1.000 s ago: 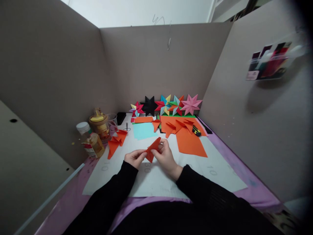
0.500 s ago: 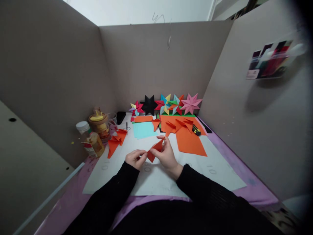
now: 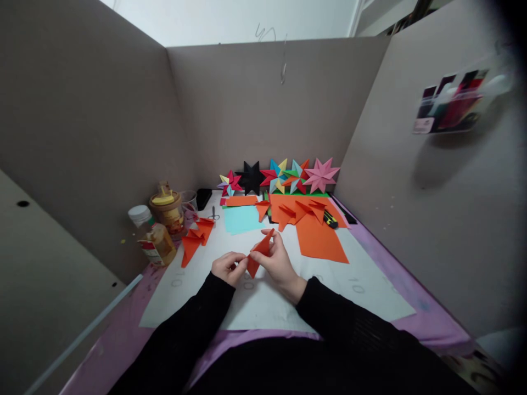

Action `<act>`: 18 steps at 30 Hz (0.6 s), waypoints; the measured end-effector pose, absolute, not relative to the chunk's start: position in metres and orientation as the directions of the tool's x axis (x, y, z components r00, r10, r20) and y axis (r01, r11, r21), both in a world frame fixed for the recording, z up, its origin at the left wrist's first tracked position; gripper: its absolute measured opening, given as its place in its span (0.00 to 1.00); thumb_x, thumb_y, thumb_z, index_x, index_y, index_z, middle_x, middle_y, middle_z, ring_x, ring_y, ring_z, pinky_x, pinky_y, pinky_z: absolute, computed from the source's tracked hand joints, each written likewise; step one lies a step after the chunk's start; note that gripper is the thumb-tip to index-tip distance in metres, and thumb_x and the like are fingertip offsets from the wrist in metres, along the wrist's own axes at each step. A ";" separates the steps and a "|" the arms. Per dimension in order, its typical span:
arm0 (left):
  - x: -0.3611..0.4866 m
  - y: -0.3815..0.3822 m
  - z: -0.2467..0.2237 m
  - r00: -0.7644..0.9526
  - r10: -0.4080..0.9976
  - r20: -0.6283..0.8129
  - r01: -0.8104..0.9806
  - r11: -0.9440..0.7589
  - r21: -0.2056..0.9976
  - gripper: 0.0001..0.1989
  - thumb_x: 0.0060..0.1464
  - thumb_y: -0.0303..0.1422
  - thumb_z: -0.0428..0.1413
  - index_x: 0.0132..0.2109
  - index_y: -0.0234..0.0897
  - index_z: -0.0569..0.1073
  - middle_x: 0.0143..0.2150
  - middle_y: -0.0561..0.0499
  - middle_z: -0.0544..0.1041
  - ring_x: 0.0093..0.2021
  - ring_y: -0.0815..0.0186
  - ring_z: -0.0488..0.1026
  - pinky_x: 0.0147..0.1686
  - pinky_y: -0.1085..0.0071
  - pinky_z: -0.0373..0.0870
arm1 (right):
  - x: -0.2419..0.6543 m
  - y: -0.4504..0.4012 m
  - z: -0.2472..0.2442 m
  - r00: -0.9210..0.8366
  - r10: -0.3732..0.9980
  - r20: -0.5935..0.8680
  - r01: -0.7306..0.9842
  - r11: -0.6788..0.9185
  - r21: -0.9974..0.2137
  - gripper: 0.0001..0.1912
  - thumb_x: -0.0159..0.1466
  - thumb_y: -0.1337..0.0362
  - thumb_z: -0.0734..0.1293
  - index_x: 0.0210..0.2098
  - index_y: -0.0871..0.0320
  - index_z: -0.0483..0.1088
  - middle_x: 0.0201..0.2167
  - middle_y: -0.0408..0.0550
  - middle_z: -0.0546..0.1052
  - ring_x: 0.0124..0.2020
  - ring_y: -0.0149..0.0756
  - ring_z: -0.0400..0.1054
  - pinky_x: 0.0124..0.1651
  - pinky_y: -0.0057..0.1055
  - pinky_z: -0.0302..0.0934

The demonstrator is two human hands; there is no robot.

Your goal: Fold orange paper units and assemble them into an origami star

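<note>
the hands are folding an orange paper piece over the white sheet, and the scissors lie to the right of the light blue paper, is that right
Not quite: in the head view, the scissors lie to the left of the light blue paper. The rest stands.

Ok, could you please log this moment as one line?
left hand: pinches folded orange paper piece | right hand: holds same piece | beyond: flat light-blue paper sheets

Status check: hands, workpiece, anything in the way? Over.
Left hand, right hand: grips shut on folded orange paper. Scissors ahead left, utility knife ahead right, neither in the way.
</note>
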State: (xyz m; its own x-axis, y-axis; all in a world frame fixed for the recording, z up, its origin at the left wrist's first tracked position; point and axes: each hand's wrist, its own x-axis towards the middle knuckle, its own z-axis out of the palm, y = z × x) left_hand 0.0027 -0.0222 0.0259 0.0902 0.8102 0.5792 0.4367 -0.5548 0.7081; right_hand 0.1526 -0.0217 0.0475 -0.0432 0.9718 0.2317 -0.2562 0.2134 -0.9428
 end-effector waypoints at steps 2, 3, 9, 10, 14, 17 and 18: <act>0.002 -0.021 0.026 0.114 0.805 0.582 0.435 -0.568 0.699 0.07 0.49 0.31 0.54 0.27 0.35 0.75 0.23 0.51 0.74 0.22 0.71 0.67 0.21 0.76 0.62 | 0.154 -0.019 0.046 -0.057 0.977 0.208 -0.302 0.181 -0.936 0.29 0.51 0.66 0.70 0.47 0.53 0.53 0.25 0.37 0.71 0.25 0.30 0.67 0.31 0.27 0.61; 0.002 -0.021 0.025 0.122 0.805 0.580 0.436 -0.569 0.698 0.07 0.49 0.31 0.54 0.27 0.35 0.75 0.23 0.51 0.74 0.22 0.72 0.67 0.21 0.76 0.61 | 0.155 -0.017 0.046 -0.055 0.979 0.196 -0.326 0.168 -0.930 0.28 0.51 0.66 0.70 0.47 0.53 0.54 0.24 0.36 0.71 0.24 0.30 0.66 0.30 0.27 0.60; 0.003 -0.022 0.028 0.111 0.832 0.543 0.430 -0.533 0.729 0.07 0.48 0.30 0.53 0.26 0.36 0.75 0.24 0.51 0.75 0.22 0.72 0.66 0.20 0.76 0.60 | 0.166 -0.004 0.048 0.049 0.982 0.180 -0.426 0.184 -0.886 0.27 0.50 0.65 0.71 0.46 0.54 0.56 0.23 0.36 0.72 0.24 0.29 0.66 0.32 0.28 0.60; 0.003 -0.022 0.028 0.102 0.837 0.537 0.431 -0.524 0.735 0.08 0.48 0.31 0.53 0.26 0.36 0.75 0.24 0.51 0.75 0.22 0.72 0.66 0.20 0.76 0.60 | 0.169 -0.002 0.049 0.074 0.981 0.182 -0.437 0.196 -0.878 0.26 0.50 0.65 0.71 0.45 0.54 0.57 0.23 0.36 0.72 0.24 0.29 0.66 0.33 0.29 0.61; 0.005 -0.022 0.029 0.040 0.870 0.491 0.433 -0.458 0.776 0.08 0.46 0.32 0.54 0.24 0.35 0.74 0.22 0.51 0.74 0.22 0.71 0.67 0.21 0.76 0.60 | 0.180 0.010 0.049 0.191 0.963 0.189 -0.457 0.258 -0.851 0.26 0.49 0.65 0.72 0.44 0.55 0.58 0.22 0.36 0.71 0.26 0.30 0.67 0.38 0.31 0.61; 0.006 -0.021 0.030 -0.078 0.916 0.395 0.381 -0.338 0.861 0.08 0.46 0.34 0.55 0.24 0.35 0.73 0.21 0.52 0.73 0.23 0.70 0.67 0.22 0.76 0.61 | 0.182 0.013 0.046 0.267 0.947 0.180 -0.457 0.289 -0.841 0.23 0.51 0.63 0.71 0.43 0.54 0.59 0.25 0.37 0.71 0.29 0.30 0.67 0.39 0.31 0.60; 0.005 -0.021 0.032 -0.125 0.926 0.356 0.346 -0.296 0.890 0.08 0.46 0.35 0.55 0.25 0.35 0.73 0.21 0.53 0.72 0.22 0.71 0.66 0.22 0.76 0.62 | 0.180 0.012 0.045 0.261 0.949 0.177 -0.453 0.283 -0.845 0.22 0.51 0.61 0.70 0.42 0.53 0.60 0.27 0.38 0.71 0.30 0.30 0.67 0.39 0.30 0.60</act>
State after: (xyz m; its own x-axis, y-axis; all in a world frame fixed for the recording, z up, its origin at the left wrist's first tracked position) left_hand 0.0052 -0.0206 0.0315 -0.1248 0.9261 0.3560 0.3461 -0.2957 0.8904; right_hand 0.1800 0.0121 0.0446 0.2614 0.9488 0.1772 -0.4531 0.2827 -0.8454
